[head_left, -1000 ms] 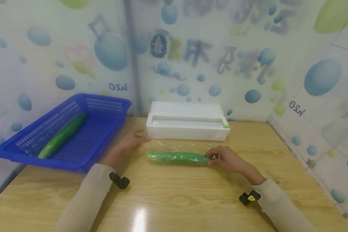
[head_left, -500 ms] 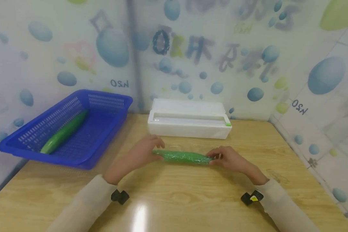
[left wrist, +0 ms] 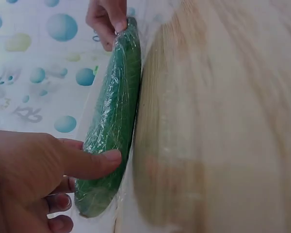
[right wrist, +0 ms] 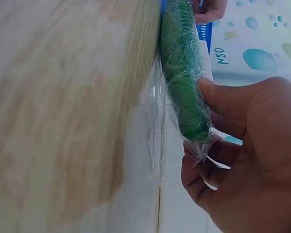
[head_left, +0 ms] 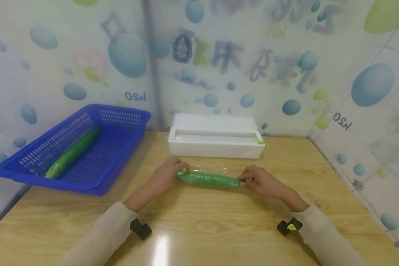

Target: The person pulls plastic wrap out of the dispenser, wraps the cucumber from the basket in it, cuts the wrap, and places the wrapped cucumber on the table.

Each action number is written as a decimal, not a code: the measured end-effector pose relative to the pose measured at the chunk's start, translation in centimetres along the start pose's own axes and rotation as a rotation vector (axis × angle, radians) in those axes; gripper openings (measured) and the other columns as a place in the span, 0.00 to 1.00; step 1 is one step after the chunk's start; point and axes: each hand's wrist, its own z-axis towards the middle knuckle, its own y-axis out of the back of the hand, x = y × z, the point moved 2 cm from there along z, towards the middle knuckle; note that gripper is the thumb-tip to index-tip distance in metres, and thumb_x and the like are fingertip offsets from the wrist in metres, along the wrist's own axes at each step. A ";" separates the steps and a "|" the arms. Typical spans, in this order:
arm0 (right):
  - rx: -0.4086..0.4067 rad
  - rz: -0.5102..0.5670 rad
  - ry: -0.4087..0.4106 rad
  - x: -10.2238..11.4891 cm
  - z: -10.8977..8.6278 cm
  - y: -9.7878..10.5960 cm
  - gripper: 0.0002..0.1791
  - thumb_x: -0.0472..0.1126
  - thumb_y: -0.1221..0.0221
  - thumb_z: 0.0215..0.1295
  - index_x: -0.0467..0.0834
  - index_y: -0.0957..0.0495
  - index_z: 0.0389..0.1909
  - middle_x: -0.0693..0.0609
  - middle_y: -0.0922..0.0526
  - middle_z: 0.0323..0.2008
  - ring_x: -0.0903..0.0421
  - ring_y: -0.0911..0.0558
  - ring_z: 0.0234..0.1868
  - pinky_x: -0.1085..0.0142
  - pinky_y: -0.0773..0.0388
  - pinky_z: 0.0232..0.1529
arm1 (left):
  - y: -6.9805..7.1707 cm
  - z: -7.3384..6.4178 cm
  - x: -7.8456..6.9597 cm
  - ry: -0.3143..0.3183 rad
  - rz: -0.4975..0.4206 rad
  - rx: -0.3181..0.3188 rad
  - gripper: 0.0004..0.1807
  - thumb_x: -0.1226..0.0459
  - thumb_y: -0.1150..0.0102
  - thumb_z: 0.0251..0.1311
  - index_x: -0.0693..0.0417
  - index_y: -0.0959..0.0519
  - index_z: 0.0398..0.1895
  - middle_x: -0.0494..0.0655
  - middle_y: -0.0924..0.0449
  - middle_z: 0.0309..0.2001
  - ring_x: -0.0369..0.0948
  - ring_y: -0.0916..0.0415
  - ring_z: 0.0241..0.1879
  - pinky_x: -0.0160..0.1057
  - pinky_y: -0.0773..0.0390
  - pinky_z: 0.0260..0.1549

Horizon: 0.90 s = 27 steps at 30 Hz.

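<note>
A green cucumber wrapped in clear plastic film lies crosswise between the two hands in the head view. My left hand grips its left end, the thumb pressed along the wrapped side in the left wrist view. At the other end my right hand pinches the cucumber near its tip, where film bunches up in the right wrist view. Loose film spreads on the table just behind the cucumber. Farther back stands a white cling film box with its lid raised and a roll inside.
On the left a blue plastic basket holds another cucumber, which looks unwrapped. The wooden table ends at a patterned wall behind the box, and another wall runs along the right.
My left hand has come from beside the basket to the right and taken hold of the wrapped cucumber's left end. The right hand has stayed at its right end.
</note>
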 end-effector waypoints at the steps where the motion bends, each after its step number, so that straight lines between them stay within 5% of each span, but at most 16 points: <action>1: -0.008 -0.004 -0.001 0.0 0.0 0.1 0.12 0.37 0.41 0.65 0.38 0.18 0.47 0.56 0.21 0.37 0.57 0.26 0.38 0.64 0.26 0.37 | 0.0 0.0 0.0 0.002 -0.007 0.000 0.24 0.77 0.26 0.35 0.48 0.22 0.38 0.49 0.26 0.38 0.45 0.30 0.42 0.43 0.24 0.41; 7: -0.053 -0.015 0.070 0.4 0.2 0.2 0.15 0.35 0.41 0.65 0.39 0.21 0.53 0.58 0.21 0.33 0.61 0.26 0.35 0.63 0.25 0.35 | -0.2 0.0 0.3 0.038 -0.033 0.029 0.24 0.74 0.25 0.36 0.49 0.20 0.39 0.47 0.23 0.40 0.45 0.27 0.44 0.45 0.24 0.44; 12: -0.099 -0.040 0.096 0.6 0.2 0.1 0.14 0.37 0.36 0.60 0.46 0.19 0.48 0.59 0.22 0.33 0.59 0.27 0.34 0.60 0.26 0.34 | 0.0 0.0 0.3 0.040 -0.040 0.050 0.22 0.72 0.26 0.40 0.51 0.18 0.42 0.47 0.20 0.44 0.46 0.26 0.46 0.47 0.25 0.48; 18: -0.088 -0.045 0.060 0.6 0.2 -0.2 0.21 0.42 0.29 0.51 0.48 0.19 0.48 0.60 0.23 0.35 0.59 0.28 0.36 0.60 0.28 0.36 | 0.5 0.0 0.1 0.028 -0.048 0.079 0.21 0.70 0.27 0.43 0.54 0.17 0.44 0.47 0.18 0.43 0.45 0.26 0.44 0.45 0.26 0.48; 27: -0.106 -0.026 0.009 0.7 0.3 0.0 0.26 0.40 0.29 0.52 0.46 0.24 0.54 0.57 0.21 0.33 0.60 0.25 0.33 0.64 0.26 0.32 | 0.9 0.0 -0.4 0.025 -0.039 0.126 0.18 0.67 0.29 0.47 0.56 0.17 0.45 0.46 0.17 0.38 0.42 0.28 0.36 0.41 0.26 0.38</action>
